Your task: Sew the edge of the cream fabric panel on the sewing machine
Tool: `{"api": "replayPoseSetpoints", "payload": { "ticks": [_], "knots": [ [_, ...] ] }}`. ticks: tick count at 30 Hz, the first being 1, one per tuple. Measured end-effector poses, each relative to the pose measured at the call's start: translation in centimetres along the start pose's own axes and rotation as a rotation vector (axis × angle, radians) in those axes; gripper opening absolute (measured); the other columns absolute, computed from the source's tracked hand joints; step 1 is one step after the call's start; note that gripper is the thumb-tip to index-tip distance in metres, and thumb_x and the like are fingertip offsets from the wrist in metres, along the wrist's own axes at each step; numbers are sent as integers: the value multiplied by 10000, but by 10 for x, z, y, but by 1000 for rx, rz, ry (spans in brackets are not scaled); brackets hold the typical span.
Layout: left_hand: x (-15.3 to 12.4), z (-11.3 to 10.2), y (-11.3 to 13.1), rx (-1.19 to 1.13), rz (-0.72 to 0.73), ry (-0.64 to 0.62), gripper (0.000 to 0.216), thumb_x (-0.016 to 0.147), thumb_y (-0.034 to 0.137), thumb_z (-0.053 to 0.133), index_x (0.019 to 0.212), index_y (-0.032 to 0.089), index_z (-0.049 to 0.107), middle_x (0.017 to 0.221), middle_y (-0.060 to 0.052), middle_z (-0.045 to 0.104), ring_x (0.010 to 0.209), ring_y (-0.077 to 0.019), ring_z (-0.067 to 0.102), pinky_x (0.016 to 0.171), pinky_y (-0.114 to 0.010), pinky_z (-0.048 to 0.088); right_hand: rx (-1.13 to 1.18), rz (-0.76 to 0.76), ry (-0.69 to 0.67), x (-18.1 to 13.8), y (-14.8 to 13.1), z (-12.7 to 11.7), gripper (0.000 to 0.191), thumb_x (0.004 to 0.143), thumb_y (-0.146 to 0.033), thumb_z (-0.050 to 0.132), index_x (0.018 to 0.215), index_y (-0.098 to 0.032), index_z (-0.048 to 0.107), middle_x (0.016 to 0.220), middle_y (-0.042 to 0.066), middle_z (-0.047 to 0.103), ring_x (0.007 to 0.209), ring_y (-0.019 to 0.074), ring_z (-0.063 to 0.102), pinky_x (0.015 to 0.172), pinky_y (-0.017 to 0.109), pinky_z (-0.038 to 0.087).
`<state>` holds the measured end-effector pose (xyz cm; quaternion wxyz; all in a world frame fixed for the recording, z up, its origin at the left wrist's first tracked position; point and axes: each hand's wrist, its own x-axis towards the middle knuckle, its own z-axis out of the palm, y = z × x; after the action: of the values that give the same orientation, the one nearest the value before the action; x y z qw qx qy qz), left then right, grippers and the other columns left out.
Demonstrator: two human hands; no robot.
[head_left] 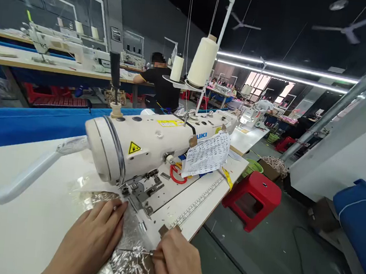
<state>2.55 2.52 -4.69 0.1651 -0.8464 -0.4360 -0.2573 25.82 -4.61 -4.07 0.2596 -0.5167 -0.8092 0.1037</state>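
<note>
My left hand (92, 241) lies flat with fingers stretched out on a clear shiny plastic piece (130, 262) over brownish material, just in front of the presser foot (128, 190) of a white JUKI sewing machine (156, 145). My right hand (179, 263) is closed in a pinch on a thin metal tool (140, 251), perhaps tweezers or an awl, whose tip lies on the plastic. A handwritten paper note (207, 155) is taped to the machine. Red-handled scissors (177, 175) lie behind the needle plate.
The white table (13, 224) carries a ruler strip (197, 204) near its front edge. Thread cones (203, 61) stand on a rack above. A red stool (255, 197) and green basket (253, 166) sit on the floor at right. A person in black (162, 84) works at a farther bench.
</note>
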Motion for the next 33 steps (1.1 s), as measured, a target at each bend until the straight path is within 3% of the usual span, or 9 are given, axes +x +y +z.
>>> {"api": "replayPoseSetpoints", "payload": {
  "ticks": [4, 6, 11, 13, 16, 21, 25, 29, 33],
  "knots": [
    [0, 1, -3, -10, 4, 12, 328, 944, 227, 407, 1121, 132, 667, 1029, -137, 651, 942, -293, 635, 715, -407, 527, 107, -15, 55, 9, -8, -2, 105, 930, -233, 357, 839, -231, 409, 838, 41, 565, 759, 212, 542, 656, 319, 401],
    [1, 1, -4, -18, 5, 11, 319, 945, 233, 415, 1122, 136, 661, 1035, -138, 647, 954, -294, 632, 725, -404, 529, 302, 25, 42, 16, -13, -5, 187, 975, -307, 349, 816, -229, 407, 799, 38, 584, 757, 208, 558, 679, 323, 422],
    [5, -8, -1, -34, -13, -42, 286, 965, 203, 401, 1099, 128, 642, 1023, -133, 646, 933, -276, 625, 761, -397, 547, 1140, 285, -204, 13, -20, -13, 360, 989, -564, 410, 1122, -230, 445, 700, -27, 601, 527, 134, 573, 556, 261, 471],
    [7, -9, -1, -47, -24, -70, 273, 969, 181, 396, 1108, 115, 623, 1029, -133, 641, 933, -263, 618, 781, -391, 555, 1252, 317, -290, 6, -20, -19, 424, 974, -594, 434, 1189, -229, 438, 763, -7, 625, 490, 115, 563, 495, 231, 448],
    [8, -5, -6, -49, -44, -87, 258, 981, 178, 383, 1113, 113, 595, 1023, -128, 638, 918, -243, 612, 766, -363, 564, 1015, 127, -321, 0, -21, -29, 322, 1019, -459, 407, 1162, -199, 532, 754, 21, 657, 514, 115, 555, 483, 213, 416],
    [14, -3, -13, 68, 37, -86, 254, 963, 92, 354, 1048, 90, 593, 887, -116, 648, 809, -240, 614, 696, -343, 565, 700, -306, 21, 16, -40, -33, 266, 987, -268, 383, 1156, -169, 564, 800, 43, 686, 667, 142, 624, 621, 226, 502],
    [22, -8, -14, 100, 92, -190, 250, 928, 28, 377, 989, 107, 606, 886, -109, 657, 804, -237, 619, 694, -326, 553, 670, -513, 117, 36, -61, -21, 274, 950, -205, 390, 1190, -164, 516, 938, 49, 715, 722, 114, 657, 667, 180, 527],
    [21, -5, -15, 113, 33, -133, 197, 953, 100, 429, 970, 150, 620, 889, -74, 679, 797, -223, 631, 618, -296, 523, 585, -581, 168, 40, -58, -13, 283, 899, -151, 453, 1175, -148, 515, 874, 25, 728, 660, 114, 648, 647, 182, 520],
    [14, 2, -19, 8, -109, -108, 148, 964, 207, 486, 967, 194, 633, 969, -47, 689, 869, -206, 635, 607, -272, 494, 464, -502, 13, 23, -36, -17, 214, 901, -124, 480, 1094, -153, 565, 840, 14, 730, 684, 131, 666, 630, 208, 503]
  ]
}}
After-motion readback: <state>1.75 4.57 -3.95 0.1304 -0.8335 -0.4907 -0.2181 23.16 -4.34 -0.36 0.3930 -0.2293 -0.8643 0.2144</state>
